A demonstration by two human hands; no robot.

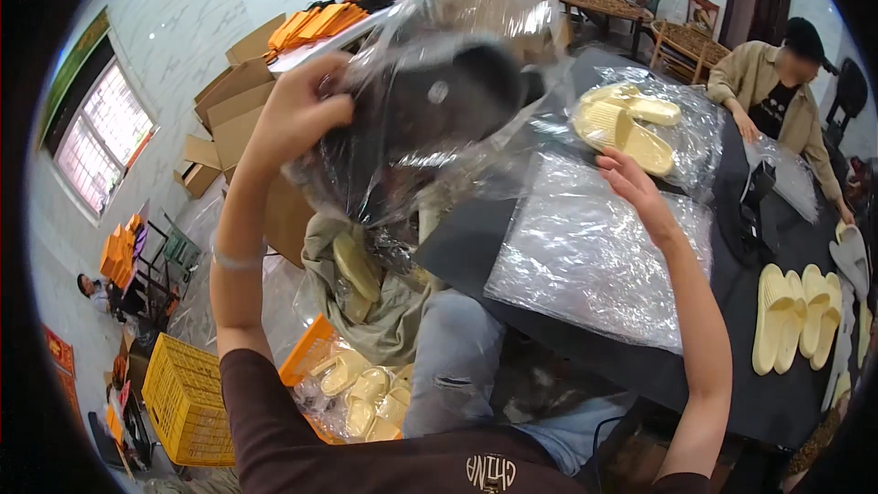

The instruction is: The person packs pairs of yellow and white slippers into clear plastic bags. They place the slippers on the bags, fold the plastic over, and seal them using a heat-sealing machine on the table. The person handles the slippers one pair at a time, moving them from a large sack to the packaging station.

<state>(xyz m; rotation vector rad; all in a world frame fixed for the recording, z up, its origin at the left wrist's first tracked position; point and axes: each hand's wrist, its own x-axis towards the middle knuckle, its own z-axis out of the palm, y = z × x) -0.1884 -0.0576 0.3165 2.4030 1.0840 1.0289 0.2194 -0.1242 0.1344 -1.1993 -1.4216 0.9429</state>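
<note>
Raised at the upper left, my left hand [306, 110] is closed with its fingers curled on a clear plastic bag [384, 187]. Inside the bag are black slippers [439, 96], smeared by motion. My right hand [637, 197] is over the table with its fingers stretched out, holding nothing. Just beyond its fingertips lies a pair of pale yellow slippers [631, 133] on clear plastic; I cannot tell whether the fingers touch them. Beneath my right hand and forearm is a stack of flat clear bags [585, 256].
Pairs of yellow slippers [777, 320] stand at the dark table's [732, 393] right side, near a co-worker [782, 101]. Below my left arm are a sack [393, 311] and an orange crate [309, 352] of slippers. A yellow crate [187, 402] and cardboard boxes [242, 110] stand left.
</note>
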